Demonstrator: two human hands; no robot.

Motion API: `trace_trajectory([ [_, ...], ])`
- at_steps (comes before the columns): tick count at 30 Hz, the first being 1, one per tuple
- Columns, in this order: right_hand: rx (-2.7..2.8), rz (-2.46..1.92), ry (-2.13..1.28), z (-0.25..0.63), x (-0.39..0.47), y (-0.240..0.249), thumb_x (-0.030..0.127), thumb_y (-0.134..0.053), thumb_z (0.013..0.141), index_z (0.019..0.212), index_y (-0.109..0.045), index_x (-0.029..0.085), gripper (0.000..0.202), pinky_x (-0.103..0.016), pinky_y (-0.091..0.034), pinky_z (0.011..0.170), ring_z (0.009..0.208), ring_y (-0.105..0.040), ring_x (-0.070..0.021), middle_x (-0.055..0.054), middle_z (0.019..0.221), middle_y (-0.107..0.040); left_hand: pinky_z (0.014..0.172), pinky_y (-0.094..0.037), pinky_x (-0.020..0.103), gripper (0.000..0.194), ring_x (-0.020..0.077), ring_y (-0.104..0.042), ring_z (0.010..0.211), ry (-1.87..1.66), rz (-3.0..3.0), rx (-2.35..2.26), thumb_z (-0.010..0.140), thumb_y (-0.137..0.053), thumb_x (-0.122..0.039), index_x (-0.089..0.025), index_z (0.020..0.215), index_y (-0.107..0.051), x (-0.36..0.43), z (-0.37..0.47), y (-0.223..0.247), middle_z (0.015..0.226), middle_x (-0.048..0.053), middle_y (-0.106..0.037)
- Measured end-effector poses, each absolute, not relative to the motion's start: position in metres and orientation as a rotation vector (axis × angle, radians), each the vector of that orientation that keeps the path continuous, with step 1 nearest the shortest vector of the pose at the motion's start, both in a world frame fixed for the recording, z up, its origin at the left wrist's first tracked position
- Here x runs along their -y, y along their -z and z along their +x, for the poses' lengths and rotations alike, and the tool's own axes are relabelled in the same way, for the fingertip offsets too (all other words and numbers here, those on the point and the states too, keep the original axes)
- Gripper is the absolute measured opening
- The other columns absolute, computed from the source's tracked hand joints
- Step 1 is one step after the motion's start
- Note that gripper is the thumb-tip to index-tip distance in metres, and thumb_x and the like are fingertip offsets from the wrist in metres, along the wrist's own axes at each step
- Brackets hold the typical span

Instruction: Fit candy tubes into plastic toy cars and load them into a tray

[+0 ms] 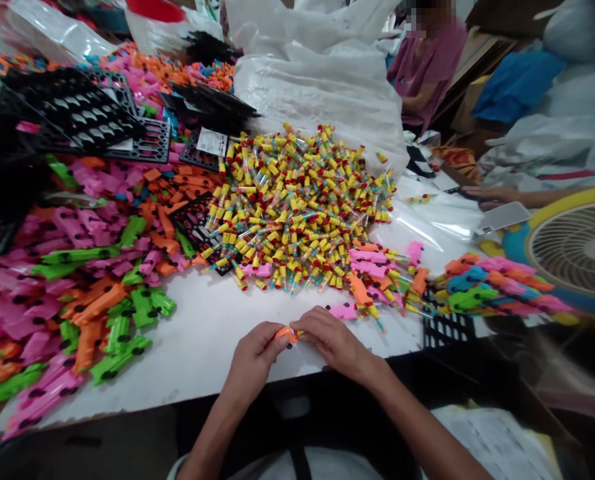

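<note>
White table. Car heap left; yellow tube pile to its right, far side. Near edge: left hand pinches orange car; right hand grips small tube at car's end. Car between both hands.

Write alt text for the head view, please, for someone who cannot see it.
The left hand holds an orange toy car and the right hand a yellow piece, close together over a white table. Beyond lies a heap of yellow-ended tubes, with pink, green and orange toy cars piled at left and a fan at right.
</note>
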State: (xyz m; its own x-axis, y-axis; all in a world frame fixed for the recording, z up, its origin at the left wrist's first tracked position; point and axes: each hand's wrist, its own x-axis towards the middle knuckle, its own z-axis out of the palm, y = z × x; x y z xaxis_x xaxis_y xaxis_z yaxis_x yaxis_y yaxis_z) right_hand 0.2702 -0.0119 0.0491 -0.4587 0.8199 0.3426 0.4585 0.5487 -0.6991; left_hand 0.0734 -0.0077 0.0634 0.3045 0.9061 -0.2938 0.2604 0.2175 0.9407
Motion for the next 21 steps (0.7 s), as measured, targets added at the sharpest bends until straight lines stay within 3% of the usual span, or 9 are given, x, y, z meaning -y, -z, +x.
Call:
trace_trajectory([
  [6, 2.265, -1.053, -0.493, 0.266, 0.018, -0.049, 0.031, -0.055, 0.092, 0.103, -0.057, 0.016, 0.019, -0.031, -0.045, 0.072, 0.081, -0.052, -0.0172, -0.007, 0.086, -0.062, 0.054, -0.030, 0.025, 0.032, 0.0122, -0.038, 0.056, -0.611, 1.096, -1.214, 0.075, -0.061, -0.047, -0.015, 0.075, -0.066, 0.009, 0.075, -0.064, 0.057, -0.003, -0.044],
  [12, 2.265, -1.110, -0.336, 0.259, 0.022, -0.027, 0.031, -0.050, 0.094, 0.088, -0.058, 0.018, 0.016, -0.030, -0.040, 0.066, 0.072, -0.051, -0.0159, -0.004, 0.077, -0.061, 0.055, -0.036, 0.027, 0.033, 0.0134, -0.043, 0.055, -0.498, 1.223, -1.240, 0.080, -0.053, -0.047, -0.016, 0.075, -0.065, 0.005, 0.079, -0.060, 0.058, -0.001, -0.050],
  [16, 2.187, -1.183, -0.106, 0.299, 0.010, -0.040, 0.031, -0.051, 0.094, 0.093, -0.060, 0.021, 0.014, -0.031, -0.044, 0.071, 0.075, -0.056, -0.0171, -0.004, 0.080, -0.064, 0.074, -0.049, 0.032, 0.037, 0.0190, -0.058, 0.081, -0.632, 1.635, -1.328, 0.089, -0.045, -0.046, -0.020, 0.104, -0.064, -0.014, 0.070, -0.064, 0.095, 0.007, -0.063],
  [18, 2.019, -1.365, 0.146, 0.330, 0.002, -0.056, 0.033, -0.052, 0.093, 0.103, -0.060, 0.021, 0.018, -0.038, -0.044, 0.081, 0.087, -0.058, -0.0211, -0.007, 0.089, -0.067, 0.076, -0.051, 0.033, 0.039, 0.0197, -0.058, 0.090, -0.819, 1.745, -1.445, 0.090, -0.046, -0.044, -0.020, 0.117, -0.058, -0.029, 0.061, -0.066, 0.112, 0.010, -0.057],
  [21, 1.696, -1.659, 0.440, 0.350, -0.010, -0.076, 0.039, -0.057, 0.089, 0.117, -0.057, 0.017, 0.036, -0.050, -0.039, 0.096, 0.110, -0.054, -0.0298, -0.015, 0.112, -0.064, 0.081, -0.053, 0.037, 0.038, 0.0223, -0.057, 0.100, -0.979, 1.823, -1.664, 0.091, -0.044, -0.040, -0.018, 0.119, -0.056, -0.052, 0.048, -0.061, 0.119, 0.013, -0.052],
])
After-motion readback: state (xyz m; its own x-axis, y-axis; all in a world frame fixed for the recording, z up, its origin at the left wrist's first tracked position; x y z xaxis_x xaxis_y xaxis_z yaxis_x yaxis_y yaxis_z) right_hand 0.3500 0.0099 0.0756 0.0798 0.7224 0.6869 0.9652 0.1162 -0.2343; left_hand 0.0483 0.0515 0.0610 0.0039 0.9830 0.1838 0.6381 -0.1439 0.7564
